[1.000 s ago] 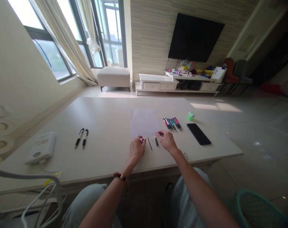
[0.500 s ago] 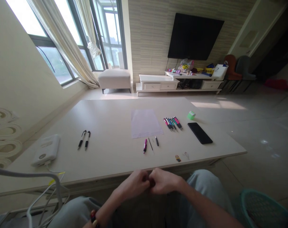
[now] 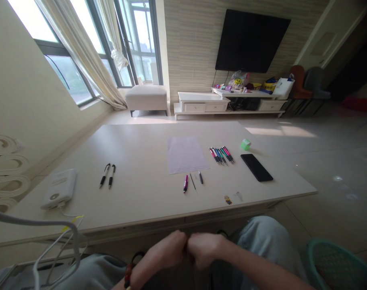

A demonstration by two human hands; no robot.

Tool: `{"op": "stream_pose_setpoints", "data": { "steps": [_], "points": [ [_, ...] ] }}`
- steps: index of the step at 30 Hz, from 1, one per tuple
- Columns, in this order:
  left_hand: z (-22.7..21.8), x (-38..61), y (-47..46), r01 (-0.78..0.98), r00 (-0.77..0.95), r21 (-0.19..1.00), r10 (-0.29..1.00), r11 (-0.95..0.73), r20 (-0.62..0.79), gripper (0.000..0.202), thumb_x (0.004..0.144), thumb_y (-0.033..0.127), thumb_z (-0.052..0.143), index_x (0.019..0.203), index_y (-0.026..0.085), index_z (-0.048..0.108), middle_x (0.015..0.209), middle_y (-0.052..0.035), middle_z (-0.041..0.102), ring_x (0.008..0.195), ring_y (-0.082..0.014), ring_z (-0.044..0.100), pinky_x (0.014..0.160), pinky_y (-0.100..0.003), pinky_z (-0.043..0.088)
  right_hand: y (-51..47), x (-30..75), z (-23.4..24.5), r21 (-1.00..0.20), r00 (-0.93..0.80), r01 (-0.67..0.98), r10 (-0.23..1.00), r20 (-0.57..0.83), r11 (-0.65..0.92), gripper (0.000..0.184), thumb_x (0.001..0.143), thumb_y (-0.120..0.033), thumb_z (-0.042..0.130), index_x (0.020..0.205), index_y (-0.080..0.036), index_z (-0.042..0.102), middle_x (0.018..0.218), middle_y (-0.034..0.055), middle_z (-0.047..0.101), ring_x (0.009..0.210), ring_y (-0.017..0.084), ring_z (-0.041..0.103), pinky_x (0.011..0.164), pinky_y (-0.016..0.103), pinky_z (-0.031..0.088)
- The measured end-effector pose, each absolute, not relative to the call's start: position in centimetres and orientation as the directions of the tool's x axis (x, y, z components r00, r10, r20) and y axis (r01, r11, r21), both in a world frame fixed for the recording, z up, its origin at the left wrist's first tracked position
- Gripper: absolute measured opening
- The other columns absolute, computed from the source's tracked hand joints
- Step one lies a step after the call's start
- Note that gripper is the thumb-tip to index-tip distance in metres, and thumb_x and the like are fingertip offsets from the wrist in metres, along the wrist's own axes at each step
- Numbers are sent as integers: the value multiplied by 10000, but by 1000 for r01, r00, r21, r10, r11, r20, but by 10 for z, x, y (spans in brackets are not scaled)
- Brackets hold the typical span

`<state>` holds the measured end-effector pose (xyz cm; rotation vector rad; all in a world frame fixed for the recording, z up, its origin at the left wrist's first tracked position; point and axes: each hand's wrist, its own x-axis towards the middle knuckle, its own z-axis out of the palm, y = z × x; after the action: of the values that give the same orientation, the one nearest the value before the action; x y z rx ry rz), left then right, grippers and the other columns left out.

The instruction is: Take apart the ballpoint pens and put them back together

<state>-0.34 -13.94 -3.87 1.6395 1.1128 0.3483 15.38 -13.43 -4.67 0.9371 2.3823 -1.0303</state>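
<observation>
Your left hand (image 3: 166, 250) and right hand (image 3: 206, 249) press together, curled, in front of the white table (image 3: 141, 199), any held item hidden; magenta pen (image 3: 185, 184), thin black rod (image 3: 192, 181), black pen (image 3: 200, 177) lie out of reach below the paper sheet (image 3: 185, 155)

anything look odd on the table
Yes: a thin black rod, maybe a refill, lies loose between a magenta pen and a small black piece, apart from the pen row, as if a pen were dismantled. A cartoon sticker also sits on the table.
</observation>
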Motion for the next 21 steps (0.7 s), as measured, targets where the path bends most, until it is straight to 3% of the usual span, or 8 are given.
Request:
{"op": "stream_pose_setpoints", "data": {
  "steps": [2, 4, 6, 8, 11, 15, 18, 21],
  "points": [
    [-28, 0, -124, 490, 581, 871, 755, -27, -303, 131, 719, 211, 576, 607, 176, 634, 523, 3, 568, 492, -156, 532, 441, -259, 376, -110, 176, -23, -634, -731, 675, 461, -503, 377, 124, 644, -194, 595, 721, -178, 691, 552, -25, 614, 537, 141, 590, 444, 194, 384],
    [-16, 7, -104, 457, 567, 889, 779, -27, -268, 192, 777, 275, 489, 718, 169, 638, 517, 14, 555, 423, -129, 498, 398, -232, 323, -89, 195, -1, -723, -668, 663, 590, -454, 193, 139, 729, -245, 585, 795, -180, 688, 587, -37, 624, 540, 124, 595, 478, 185, 421],
    [-7, 15, -83, 456, 447, 889, 876, -51, -179, 243, 808, 358, 461, 787, 166, 609, 553, 11, 572, 427, -114, 494, 419, -217, 316, -73, 208, 14, -691, -460, 714, 821, -339, 115, 191, 779, -332, 601, 845, -169, 675, 712, -20, 654, 637, 148, 616, 573, 218, 475],
    [-5, 22, -62, 564, 239, 819, 970, -106, -38, 248, 807, 398, 479, 800, 173, 582, 561, 4, 575, 476, -125, 513, 472, -221, 322, -60, 211, 20, -651, -315, 754, 916, -248, 83, 246, 838, -361, 559, 967, -165, 634, 950, 22, 639, 820, 186, 611, 710, 288, 503],
    [-10, 29, -37, 761, 53, 640, 994, -105, 100, 280, 795, 435, 514, 881, 172, 556, 654, -46, 621, 625, -184, 586, 558, -254, 340, -45, 201, 16, -611, -227, 789, 954, -198, 61, 269, 884, -325, 509, 1108, -184, 557, 1158, 67, 544, 982, 205, 560, 815, 369, 489],
    [-22, 32, -25, 885, 44, 462, 998, -63, 51, 278, 804, 433, 497, 843, 164, 556, 782, -134, 661, 735, -245, 622, 592, -286, 350, -29, 177, 6, -561, -142, 827, 977, -159, 29, 270, 881, -325, 513, 1103, -180, 561, 1145, 74, 556, 975, 201, 565, 821, 370, 484],
    [-24, 28, -27, 909, 47, 414, 999, -52, 23, 201, 819, 342, 467, 788, 170, 566, 798, -140, 668, 732, -229, 624, 602, -284, 352, -19, 161, -1, -487, -64, 873, 987, -150, -18, 223, 805, -268, 591, 981, -139, 635, 1030, 143, 633, 950, 239, 601, 804, 326, 470],
    [-19, 18, -34, 885, 43, 461, 998, -60, 47, 175, 819, 317, 465, 778, 180, 565, 787, -104, 664, 725, -206, 610, 613, -276, 352, -12, 152, -6, -371, 3, 926, 988, -154, -61, 207, 709, -221, 607, 863, -105, 682, 903, 199, 678, 871, 278, 644, 723, 303, 475]
  ]
}}
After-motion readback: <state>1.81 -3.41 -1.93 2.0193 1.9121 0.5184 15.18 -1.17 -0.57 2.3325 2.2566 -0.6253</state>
